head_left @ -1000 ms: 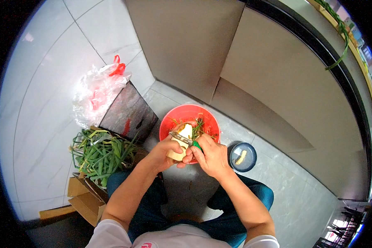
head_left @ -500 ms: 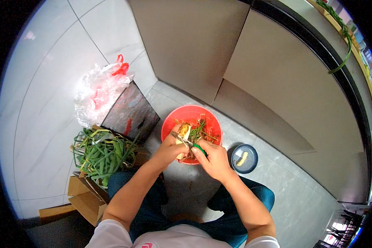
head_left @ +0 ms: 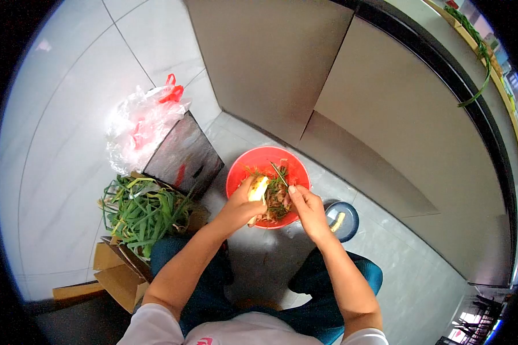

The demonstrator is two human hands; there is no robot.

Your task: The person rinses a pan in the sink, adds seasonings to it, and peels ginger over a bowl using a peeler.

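Note:
Over the left part of a red basin (head_left: 233, 167), my left hand (head_left: 242, 202) is closed round a pale, partly peeled root (head_left: 258, 190), with some brown skin near its top. My right hand (head_left: 307, 208) is closed at the basin's right side on the peeler (head_left: 279, 173), whose thin metal part points up and left, apart from the root. Its green handle is hidden by the fingers. Peelings and green scraps (head_left: 279, 201) lie in the basin below both hands.
A blue bowl (head_left: 352, 224) with a pale peeled piece (head_left: 338, 221) stands right of my right hand. At left are green stalks (head_left: 147, 213), a cardboard box (head_left: 116, 273) and a mesh bin (head_left: 184, 152) with plastic bags (head_left: 141, 126). Cabinets (head_left: 397, 109) rise ahead.
My right hand has drawn the peeler away from the root to the right. My left hand still holds the root, which is turned differently.

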